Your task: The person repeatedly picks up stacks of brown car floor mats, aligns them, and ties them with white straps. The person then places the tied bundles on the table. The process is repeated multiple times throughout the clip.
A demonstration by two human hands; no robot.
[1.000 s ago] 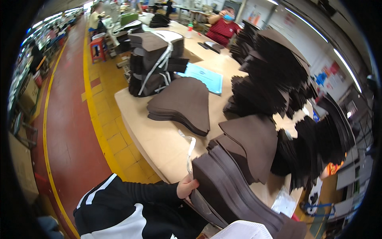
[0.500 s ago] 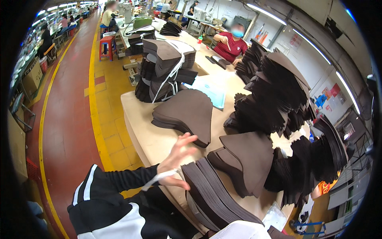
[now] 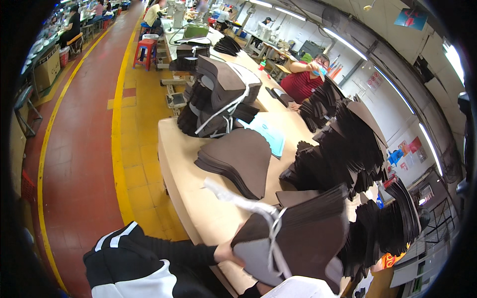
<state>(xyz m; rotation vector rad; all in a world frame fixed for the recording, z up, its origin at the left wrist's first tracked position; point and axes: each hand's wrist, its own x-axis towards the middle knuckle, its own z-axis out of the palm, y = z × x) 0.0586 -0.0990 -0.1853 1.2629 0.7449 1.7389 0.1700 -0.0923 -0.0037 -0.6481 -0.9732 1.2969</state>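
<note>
running down my left side is a red walkway edged with yellow lines, and a red stool stands on the yellow tiles beside it. next comes my black sleeve, reaching in over the near side of the pale bench. by the bench's left edge, farther off, sits a tied stack of dark brown cut panels. my left hand is closed on the left edge of a panel bundle, which i have tilted at the near part of the bench; i can't tell whether it touches the top. past it, a flat pile of curved brown panels lies loose. what seems to be my right hand is a sliver of skin at the lower edge, so i can't tell whether it grips anything. a light blue sheet lies just beyond the pile. a white strap loops around the bundle, its loose end blurred out to the left. across the bench, a co-worker in dark red lifts one hand near a blue mask. fanned dark stacks crowd the right side.
</note>
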